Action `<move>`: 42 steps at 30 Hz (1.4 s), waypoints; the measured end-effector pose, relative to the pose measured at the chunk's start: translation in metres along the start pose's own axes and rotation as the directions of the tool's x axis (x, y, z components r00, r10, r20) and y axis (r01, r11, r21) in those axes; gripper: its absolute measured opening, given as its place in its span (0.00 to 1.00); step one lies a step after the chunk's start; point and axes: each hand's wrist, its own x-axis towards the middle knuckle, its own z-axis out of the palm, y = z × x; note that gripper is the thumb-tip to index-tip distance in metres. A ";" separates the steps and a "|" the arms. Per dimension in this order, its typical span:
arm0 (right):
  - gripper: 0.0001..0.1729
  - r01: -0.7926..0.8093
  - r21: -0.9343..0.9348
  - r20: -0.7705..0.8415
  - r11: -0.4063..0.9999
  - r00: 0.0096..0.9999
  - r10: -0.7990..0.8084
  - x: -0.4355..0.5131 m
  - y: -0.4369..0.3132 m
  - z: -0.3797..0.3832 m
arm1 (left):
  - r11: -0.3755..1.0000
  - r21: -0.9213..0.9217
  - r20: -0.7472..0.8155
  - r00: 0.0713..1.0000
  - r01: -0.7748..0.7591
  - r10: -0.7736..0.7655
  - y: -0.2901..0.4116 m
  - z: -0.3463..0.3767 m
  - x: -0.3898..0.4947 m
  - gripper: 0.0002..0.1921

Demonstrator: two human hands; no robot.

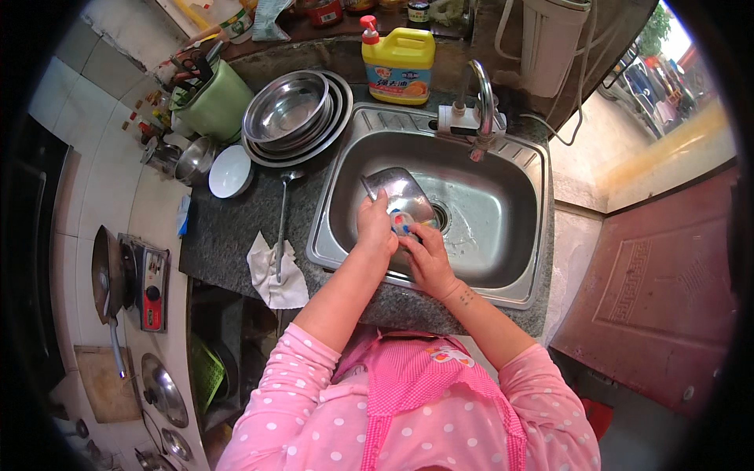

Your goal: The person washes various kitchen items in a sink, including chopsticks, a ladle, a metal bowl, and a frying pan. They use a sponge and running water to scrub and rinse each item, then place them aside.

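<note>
Both my hands are over the near left part of the stainless steel sink (509,253). My left hand (376,226) and my right hand (429,256) hold a small pale thing with red and blue spots (402,222) between them. It may be a small cup, but the fingers hide much of it. Just beyond, a shiny steel vessel (406,187) lies tilted in the sink, its near side partly behind my hands. Whether my left thumb touches it, I cannot tell. The drain (440,216) shows to the right of the vessel.
A curved faucet (486,94) rises behind the sink, beside a yellow detergent jug (399,65). Left of the sink are stacked steel basins (288,112), a white bowl (231,171) and a long-handled ladle (283,224) resting on a cloth (265,268). A gas stove (154,282) stands farther left.
</note>
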 end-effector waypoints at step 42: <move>0.28 -0.431 0.505 -0.232 0.748 0.767 0.599 0.019 0.050 0.021 | 0.897 -0.418 -0.129 0.968 0.143 -0.214 0.014 -0.047 0.020 0.32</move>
